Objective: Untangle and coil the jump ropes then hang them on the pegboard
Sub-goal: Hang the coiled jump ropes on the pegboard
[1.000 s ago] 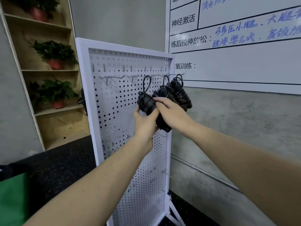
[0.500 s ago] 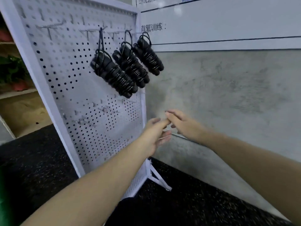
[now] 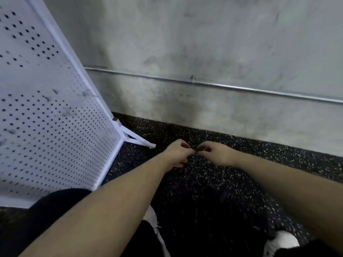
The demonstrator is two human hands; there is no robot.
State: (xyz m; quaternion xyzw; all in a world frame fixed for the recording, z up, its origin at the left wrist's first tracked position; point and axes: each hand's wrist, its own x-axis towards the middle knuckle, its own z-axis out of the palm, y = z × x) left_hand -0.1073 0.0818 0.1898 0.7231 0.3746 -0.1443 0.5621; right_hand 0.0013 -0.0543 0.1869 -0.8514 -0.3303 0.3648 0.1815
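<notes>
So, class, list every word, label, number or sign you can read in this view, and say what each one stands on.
None: no readable text shows in this view.
The white pegboard bears only holes, no label.
The grey wall and its metal pipe carry no writing.
The speckled floor has no markings.
The white shoe shows no legible brand; it is blurred.

L hand [image 3: 177, 152] & R hand [image 3: 216, 153] fingertips meeting (fingers curled).
</notes>
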